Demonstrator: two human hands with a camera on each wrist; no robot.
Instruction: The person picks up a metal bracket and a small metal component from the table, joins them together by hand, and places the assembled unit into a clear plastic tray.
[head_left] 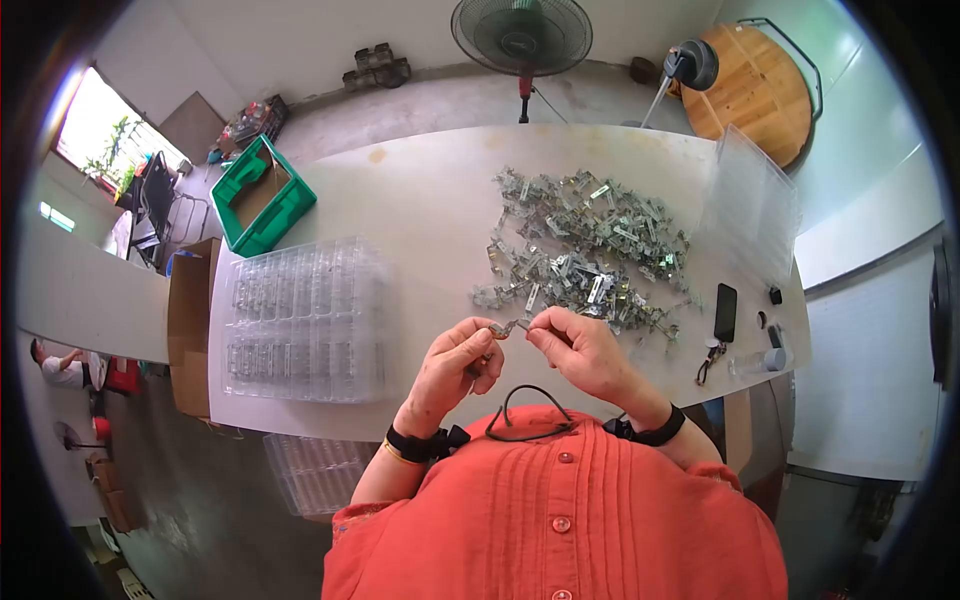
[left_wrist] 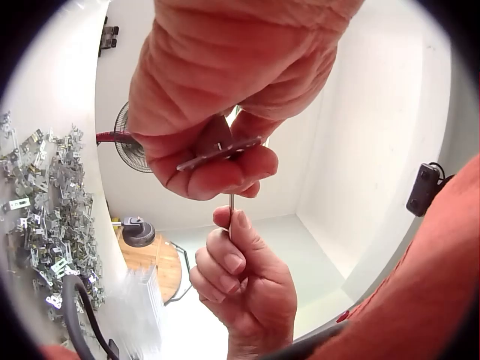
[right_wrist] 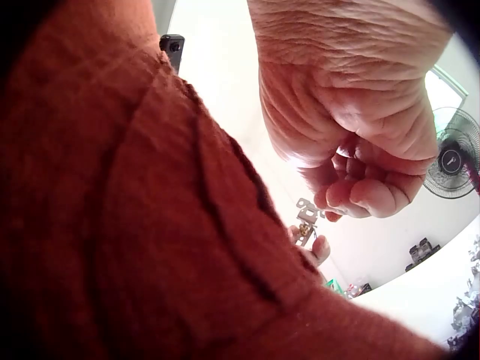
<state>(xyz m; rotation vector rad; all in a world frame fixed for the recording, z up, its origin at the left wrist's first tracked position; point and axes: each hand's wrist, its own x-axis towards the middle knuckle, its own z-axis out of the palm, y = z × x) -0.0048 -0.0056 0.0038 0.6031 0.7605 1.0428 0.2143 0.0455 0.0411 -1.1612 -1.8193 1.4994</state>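
Note:
My left hand (head_left: 460, 365) holds a small metal bracket (left_wrist: 219, 154), which shows as a dark strip with holes across its fingers in the left wrist view. My right hand (head_left: 585, 350) pinches a thin metal piece (left_wrist: 232, 206) between thumb and forefinger. That piece spans the short gap between both hands' fingertips. In the right wrist view, a silver bracket with cut-outs (right_wrist: 307, 212) and a brass-coloured bit shows by the right fingertips. Beyond the hands lies a loose pile of similar metal brackets (head_left: 590, 245) on the white table (head_left: 430, 220).
Stacked clear plastic trays (head_left: 305, 320) with parts stand at the left, a green crate (head_left: 290, 215) behind them. More clear trays (head_left: 750, 215), a phone (head_left: 725, 312) and a clear bottle (head_left: 757, 362) are at the right. A fan (head_left: 522, 40) stands past the far edge.

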